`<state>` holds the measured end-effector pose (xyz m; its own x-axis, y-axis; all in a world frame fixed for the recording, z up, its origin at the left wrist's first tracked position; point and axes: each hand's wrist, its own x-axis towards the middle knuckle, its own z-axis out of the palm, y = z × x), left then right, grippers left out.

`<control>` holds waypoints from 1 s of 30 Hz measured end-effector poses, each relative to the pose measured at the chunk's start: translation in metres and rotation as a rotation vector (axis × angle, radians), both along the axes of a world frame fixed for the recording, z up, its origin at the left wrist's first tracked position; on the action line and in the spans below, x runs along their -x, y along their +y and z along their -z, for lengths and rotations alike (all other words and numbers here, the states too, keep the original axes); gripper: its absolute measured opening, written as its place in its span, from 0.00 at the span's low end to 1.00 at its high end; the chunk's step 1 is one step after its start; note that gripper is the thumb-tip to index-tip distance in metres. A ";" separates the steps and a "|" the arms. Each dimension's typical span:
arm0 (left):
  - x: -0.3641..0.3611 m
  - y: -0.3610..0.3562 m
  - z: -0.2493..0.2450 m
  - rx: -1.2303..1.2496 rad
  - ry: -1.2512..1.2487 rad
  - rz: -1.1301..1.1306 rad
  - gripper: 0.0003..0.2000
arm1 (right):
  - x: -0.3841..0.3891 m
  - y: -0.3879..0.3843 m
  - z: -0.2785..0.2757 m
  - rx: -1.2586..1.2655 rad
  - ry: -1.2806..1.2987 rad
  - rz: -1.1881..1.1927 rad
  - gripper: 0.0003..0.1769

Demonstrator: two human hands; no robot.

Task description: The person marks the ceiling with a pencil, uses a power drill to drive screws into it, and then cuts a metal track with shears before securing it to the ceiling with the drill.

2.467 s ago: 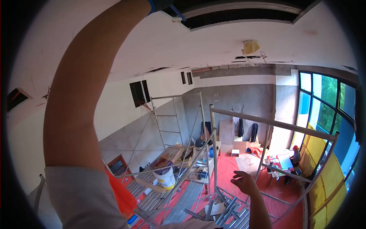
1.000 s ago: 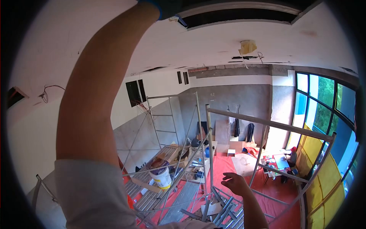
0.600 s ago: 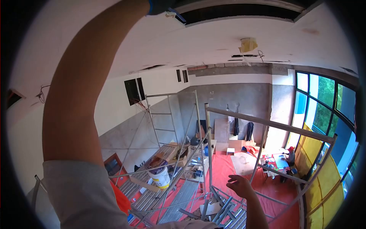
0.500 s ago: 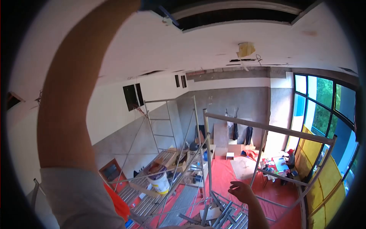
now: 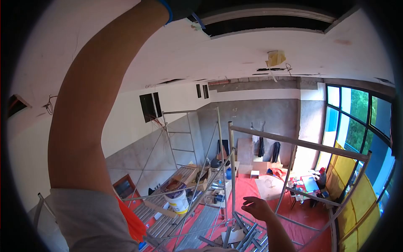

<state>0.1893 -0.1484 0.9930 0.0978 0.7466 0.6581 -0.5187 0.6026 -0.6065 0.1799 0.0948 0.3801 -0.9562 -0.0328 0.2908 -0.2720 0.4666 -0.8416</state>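
Observation:
My left arm reaches up to the ceiling. My left hand (image 5: 183, 9), in a dark glove with a blue cuff, is at the top edge beside a long rectangular ceiling opening (image 5: 268, 32). Its fingers are lost in the dark and cut off by the frame. A thin bluish strip (image 5: 198, 21) shows by the hand at the opening's corner; whether I hold it cannot be made out. Low in the view, my right hand (image 5: 257, 208) hangs bare with loosely bent fingers apart and nothing in them, in front of a scaffold frame (image 5: 302, 140).
Below are a scaffold platform (image 5: 161, 220) with a white bucket (image 5: 178, 202) and a pile of metal channel pieces (image 5: 245, 237). Another scaffold frame (image 5: 191, 111) stands behind. Red sheeting (image 5: 247, 189) covers the floor. A person (image 5: 321, 178) sits by a table near the windows.
The view has shifted a little, and more of my left glove and its blue cuff shows. My right hand has moved slightly left and up, its fingers still loosely bent.

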 end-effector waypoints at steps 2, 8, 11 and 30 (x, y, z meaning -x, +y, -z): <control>-0.011 0.001 0.011 -0.038 -0.048 -0.053 0.09 | -0.004 -0.004 0.002 -0.014 -0.037 0.010 0.30; -0.009 -0.005 0.015 -0.081 -0.170 0.085 0.08 | -0.007 -0.008 0.016 -0.004 -0.020 0.019 0.29; -0.022 0.001 0.028 -0.126 -0.191 0.014 0.08 | -0.010 -0.009 0.014 -0.006 -0.055 0.030 0.29; 0.006 -0.006 0.007 -0.005 -0.052 0.120 0.09 | -0.010 -0.002 0.021 0.021 -0.065 0.032 0.29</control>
<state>0.1829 -0.1539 0.9856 0.1517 0.7280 0.6685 -0.4101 0.6618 -0.6276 0.1903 0.0929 0.3589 -0.9736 0.0041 0.2281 -0.2012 0.4562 -0.8669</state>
